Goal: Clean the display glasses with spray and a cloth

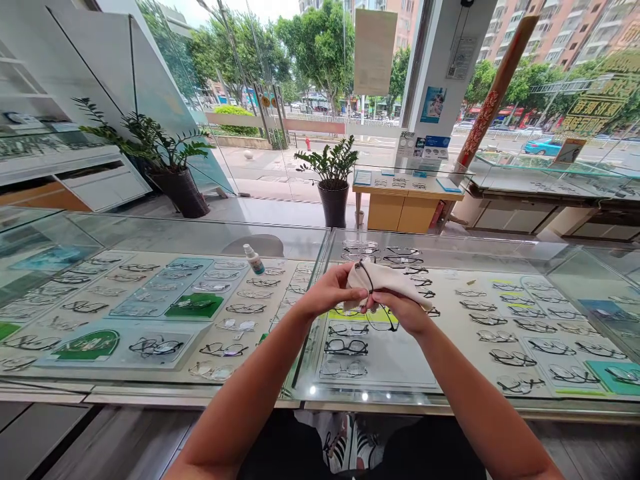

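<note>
- Holding a pair of glasses [382,319] with a thin dark frame in the air, above the middle of the glass counter [150,395], not resting on it.
- With the left hand [330,292]: grip closed on the left end of the glasses, partly through a corner of the cloth, as far as can be seen.
- With the right hand [406,312]: grip pressed together on a white cloth [395,281], wrapped over the upper part of the frame, with one lens hanging free below.
- Judged as somewhere in the middle of wiping, with the cloth already on the glasses. Cannot tell which lens is already clean; too small to see.
- Probably not yet done: finishing the wiping, taking off the cloth, laying the glasses down.
- Standing on the counter, further away and to the left of the hands: a small spray bottle [255,259], upright, touched by no hand.
- Lying under the glass, on both sides: many rows of other glasses [345,347].
</note>
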{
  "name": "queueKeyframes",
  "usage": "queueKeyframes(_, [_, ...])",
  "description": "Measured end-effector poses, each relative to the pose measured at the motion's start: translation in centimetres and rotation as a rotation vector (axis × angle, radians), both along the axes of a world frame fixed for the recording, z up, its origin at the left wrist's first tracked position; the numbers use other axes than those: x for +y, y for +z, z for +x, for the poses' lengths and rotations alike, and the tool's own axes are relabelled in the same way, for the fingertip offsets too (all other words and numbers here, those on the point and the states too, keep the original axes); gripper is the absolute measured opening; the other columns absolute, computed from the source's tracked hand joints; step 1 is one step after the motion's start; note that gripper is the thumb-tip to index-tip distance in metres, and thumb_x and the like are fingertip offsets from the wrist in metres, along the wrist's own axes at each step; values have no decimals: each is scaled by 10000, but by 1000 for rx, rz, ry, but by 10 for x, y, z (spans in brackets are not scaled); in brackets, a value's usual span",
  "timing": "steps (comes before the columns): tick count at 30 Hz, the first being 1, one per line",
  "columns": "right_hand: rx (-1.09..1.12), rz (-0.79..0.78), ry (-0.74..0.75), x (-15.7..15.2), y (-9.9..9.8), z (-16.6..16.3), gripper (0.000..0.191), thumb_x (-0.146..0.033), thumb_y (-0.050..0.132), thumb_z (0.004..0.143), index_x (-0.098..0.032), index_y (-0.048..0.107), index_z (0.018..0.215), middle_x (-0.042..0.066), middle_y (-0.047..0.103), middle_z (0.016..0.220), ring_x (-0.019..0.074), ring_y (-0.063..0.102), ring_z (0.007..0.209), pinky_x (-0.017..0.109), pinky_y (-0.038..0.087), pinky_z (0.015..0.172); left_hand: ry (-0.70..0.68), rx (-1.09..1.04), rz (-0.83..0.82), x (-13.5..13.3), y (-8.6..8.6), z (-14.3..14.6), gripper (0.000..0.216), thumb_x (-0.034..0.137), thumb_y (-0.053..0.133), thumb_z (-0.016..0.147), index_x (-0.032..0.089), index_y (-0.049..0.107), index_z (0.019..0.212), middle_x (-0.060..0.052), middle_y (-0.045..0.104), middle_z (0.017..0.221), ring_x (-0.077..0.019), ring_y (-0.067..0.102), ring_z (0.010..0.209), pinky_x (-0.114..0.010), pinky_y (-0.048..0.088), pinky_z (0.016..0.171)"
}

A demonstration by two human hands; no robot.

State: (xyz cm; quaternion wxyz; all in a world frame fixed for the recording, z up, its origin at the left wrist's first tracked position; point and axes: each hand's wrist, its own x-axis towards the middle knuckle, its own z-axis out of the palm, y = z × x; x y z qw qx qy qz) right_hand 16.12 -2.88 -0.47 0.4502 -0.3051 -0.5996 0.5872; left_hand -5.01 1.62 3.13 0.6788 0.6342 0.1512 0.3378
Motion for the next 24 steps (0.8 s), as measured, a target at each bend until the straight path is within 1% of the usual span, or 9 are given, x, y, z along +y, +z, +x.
queueKeyframes(2, [-33, 4, 18, 0, -1, 0, 351, -524, 697, 985, -212, 807, 866, 65, 804, 894, 235, 675, 908, 384, 509, 885, 8, -16, 13, -1, -4, 4, 375, 396, 908, 863, 139, 673, 1004, -57, 755, 742, -173, 708, 620, -248, 522, 571])
queueKeyframes(5, [-35, 6, 31, 0, 0, -1, 391, -595, 721, 964, -216, 815, 947, 68, 806, 908, 240, 670, 905, 382, 512, 858, 74, -47, 23, -2, -9, 10, 385, 444, 869, 897, 160, 616, 955, -38, 741, 682, -160, 670, 519, -244, 518, 500])
queueKeyframes(8, [-56, 41, 41, -1, 5, -2, 426, -622, 708, 975, -217, 816, 900, 78, 806, 946, 231, 643, 899, 379, 499, 865, 149, -38, 58, -1, -12, 13, 405, 528, 774, 967, 172, 594, 899, -25, 719, 623, -151, 639, 456, -235, 500, 457])
queueKeyframes(11, [-47, 54, 30, 0, 8, -1, 438, -629, 721, 966, -216, 819, 859, 82, 798, 939, 228, 633, 889, 378, 487, 857, 222, -34, 93, 1, -14, 12, 467, 590, 705, 1001, 164, 605, 838, -28, 709, 624, -150, 650, 481, -240, 517, 483])
queueKeyframes(12, [-33, 45, 14, 0, 9, 0, 432, -627, 736, 955, -215, 820, 853, 79, 794, 918, 228, 633, 881, 378, 483, 853, 223, -39, 93, 2, -15, 12, 475, 599, 688, 1009, 159, 618, 841, -34, 715, 645, -155, 663, 509, -250, 534, 509])
queueKeyframes(15, [23, 6, -46, 3, 7, 2, 394, -592, 779, 928, -212, 825, 833, 75, 787, 877, 232, 637, 875, 385, 476, 863, 156, -63, 66, 6, -17, 8, 475, 594, 643, 1040, 140, 669, 901, -58, 730, 714, -170, 689, 613, -284, 567, 614])
queueKeyframes(18, [64, -9, -66, 4, 4, 3, 359, -553, 792, 924, -210, 836, 828, 76, 787, 889, 234, 642, 891, 389, 478, 882, 119, -87, 17, 8, -19, 5, 430, 555, 730, 997, 128, 691, 959, -69, 730, 779, -166, 685, 691, -281, 547, 678])
queueKeyframes(21, [51, -31, -85, 4, 1, 3, 381, -584, 806, 902, -211, 845, 832, 77, 786, 900, 227, 621, 883, 394, 479, 900, 135, -90, -1, 8, -19, 7, 407, 473, 865, 901, 129, 688, 1026, -53, 730, 793, -139, 653, 667, -242, 495, 628])
queueKeyframes(24, [-12, -71, -104, 3, 0, 2, 464, -671, 819, 855, -208, 849, 865, 85, 787, 913, 233, 614, 884, 411, 483, 912, 217, -91, -9, 5, -20, 13, 453, 447, 938, 818, 140, 668, 1014, -18, 718, 746, -121, 626, 586, -227, 479, 565])
